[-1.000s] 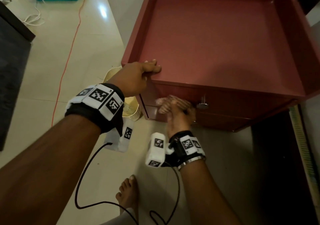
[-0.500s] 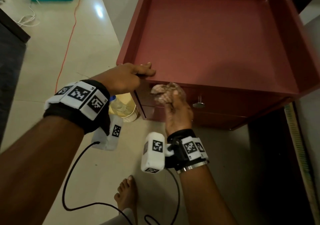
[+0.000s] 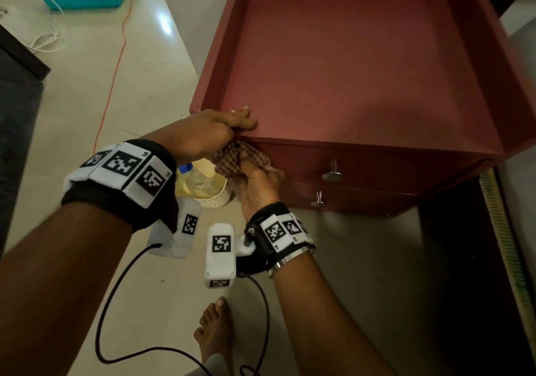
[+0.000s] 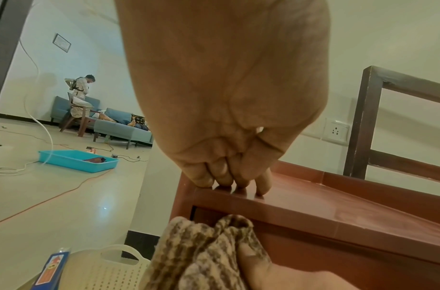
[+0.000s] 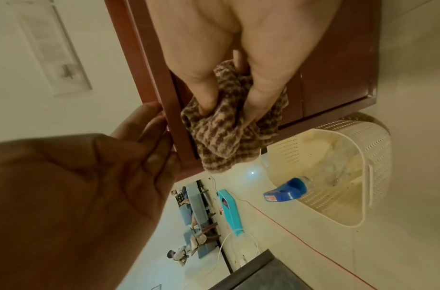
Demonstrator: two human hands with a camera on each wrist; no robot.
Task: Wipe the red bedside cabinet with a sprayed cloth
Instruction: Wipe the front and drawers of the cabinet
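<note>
Cabinet [image 3: 356,65]: red, glossy and hard, square tray-like top with raised rims on three sides. It stands on the pale tiled floor [image 3: 150,65] straight ahead of me; two drawer fronts face me, each with a small metal knob [image 3: 332,172].

Basket [image 3: 216,194]: cream perforated plastic, on the floor just beside the cabinet's left front corner; a clear spray bottle [image 5: 292,191] with a blue head lies in it.

Left hand [image 3: 203,136]: fingers straight and together, tips pressing down on the top's front edge at the left corner. It clasps nothing; I read it as a brace.

Right hand [image 3: 256,182]: fingers and thumb clamped on the cloth, pushing it against the upper drawer front.

Cloth [image 3: 239,159]: soft, bunched, brown-and-tan checked weave, touching the drawer face just under the top edge, at its left end, directly below my left hand.

Key relation: the cloth sits at the far left of the drawer front, whose long axis runs left to right, so the unwiped stretch and both knobs lie to the right of my right hand, the nearer hand. I'd judge the next stroke runs rightward along that face.
</note>
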